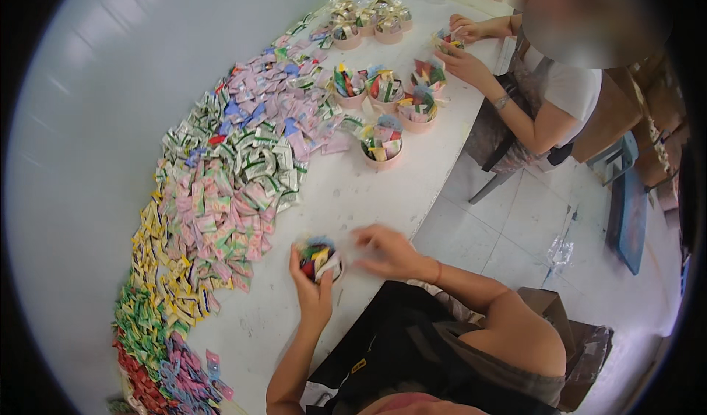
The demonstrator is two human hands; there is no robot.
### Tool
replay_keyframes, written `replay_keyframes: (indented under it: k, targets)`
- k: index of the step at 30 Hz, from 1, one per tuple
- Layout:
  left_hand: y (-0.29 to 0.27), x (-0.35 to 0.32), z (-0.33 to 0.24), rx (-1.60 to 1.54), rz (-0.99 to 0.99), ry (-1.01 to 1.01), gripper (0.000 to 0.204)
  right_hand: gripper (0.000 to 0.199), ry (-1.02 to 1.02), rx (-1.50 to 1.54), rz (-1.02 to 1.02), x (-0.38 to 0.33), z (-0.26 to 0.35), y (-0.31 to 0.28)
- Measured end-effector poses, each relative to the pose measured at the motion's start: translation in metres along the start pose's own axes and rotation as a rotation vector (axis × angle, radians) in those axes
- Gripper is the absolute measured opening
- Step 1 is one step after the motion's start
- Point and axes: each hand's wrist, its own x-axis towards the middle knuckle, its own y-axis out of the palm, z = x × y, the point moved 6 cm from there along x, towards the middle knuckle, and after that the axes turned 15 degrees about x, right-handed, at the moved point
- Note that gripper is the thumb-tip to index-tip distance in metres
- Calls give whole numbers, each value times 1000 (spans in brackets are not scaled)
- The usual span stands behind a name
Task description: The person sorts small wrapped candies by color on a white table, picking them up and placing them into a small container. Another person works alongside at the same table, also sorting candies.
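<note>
Over the near part of the white table [335,194], my left hand [313,291] is wrapped around a small round tub [319,259]. The tub is filled with small red, green, yellow and white packets, and something pale blue sticks up at its far rim. Just right of it hovers my right hand [389,251], apart from the tub. Motion smears its fingers, so I cannot make out whether they hold anything. Farther along the table stands a pink round tub [381,163] with similar packets, and several more are grouped behind it.
A long heap of small packets [213,209] in pink, white-green, yellow, green and red lines the table's left side. Tubs with ribbons [346,41] stand at the far end. At the right edge, a co-worker [541,106] handles another tub. Cardboard boxes [582,356] sit on the floor.
</note>
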Motion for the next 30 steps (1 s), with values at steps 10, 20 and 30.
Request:
replay_keyframes:
  k: [10,20,30]
  targets:
    - [120,169,-76,-215,420,155,120,145,41,-359,-295,68,-44,-225]
    - [184,256,-96,-433,407,64,118,134,-101,-5,-253,112,-76,-273]
    - [188,288,-86,-361,55,-60,110,98,15,-91,-576,107,-70,-278]
